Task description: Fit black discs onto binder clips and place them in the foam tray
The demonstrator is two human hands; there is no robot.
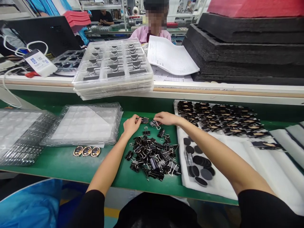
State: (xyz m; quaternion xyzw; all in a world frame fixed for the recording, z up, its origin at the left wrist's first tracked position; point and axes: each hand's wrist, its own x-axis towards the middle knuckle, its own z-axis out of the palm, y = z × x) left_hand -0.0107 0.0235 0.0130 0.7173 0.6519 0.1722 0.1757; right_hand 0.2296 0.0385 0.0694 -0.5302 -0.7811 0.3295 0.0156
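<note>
Head view, left hand (pixel 131 125) pinching one dark piece (pixel 145 120), right hand (pixel 166 118) one clip (pixel 156 124); three discs (pixel 87 151) (gold-rimmed)

The single view looks from the wearer's head, forward and down, onto a near green table (pixel 57 163) across mid-frame; a white shelf (pixel 228 95) crosses above it, with more distant shelving (pixel 104 7) along the top.

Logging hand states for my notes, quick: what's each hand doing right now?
Left hand: closed, fingertips pinching a small dark round piece.
Right hand: fingertips closed on a black binder clip; how firmly can't be told.
</note>
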